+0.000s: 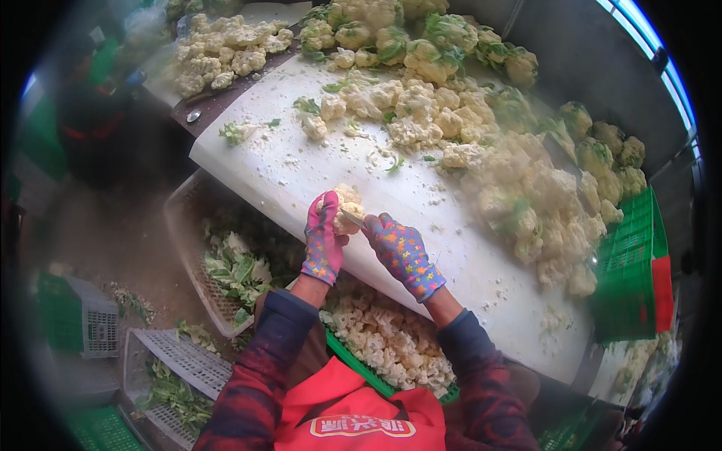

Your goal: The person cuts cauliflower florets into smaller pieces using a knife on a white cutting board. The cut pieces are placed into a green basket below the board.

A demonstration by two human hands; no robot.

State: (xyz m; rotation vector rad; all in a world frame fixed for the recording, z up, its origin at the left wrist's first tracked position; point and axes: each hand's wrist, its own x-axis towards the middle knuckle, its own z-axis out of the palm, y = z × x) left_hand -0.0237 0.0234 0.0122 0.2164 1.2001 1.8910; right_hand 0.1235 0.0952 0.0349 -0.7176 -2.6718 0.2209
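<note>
My left hand (325, 237), in a pink flowered glove, is closed around a cauliflower piece (348, 204) above the near edge of the white table (286, 169). In a blue flowered glove, my right hand (400, 252) grips a small knife (353, 218). Its blade touches the lower right side of the cauliflower; the handle is mostly hidden in my fist. Below my hands, a green crate (359, 367) in front of me holds many cut cauliflower florets (387, 338).
Cauliflower pieces (421, 113) are heaped across the table's far and right sides, with leafy whole heads (432, 52) behind. A beige crate (197, 274) of leaves stands at the left below the table. Green crates (628, 263) are stacked at the right. White scraps dot the tabletop.
</note>
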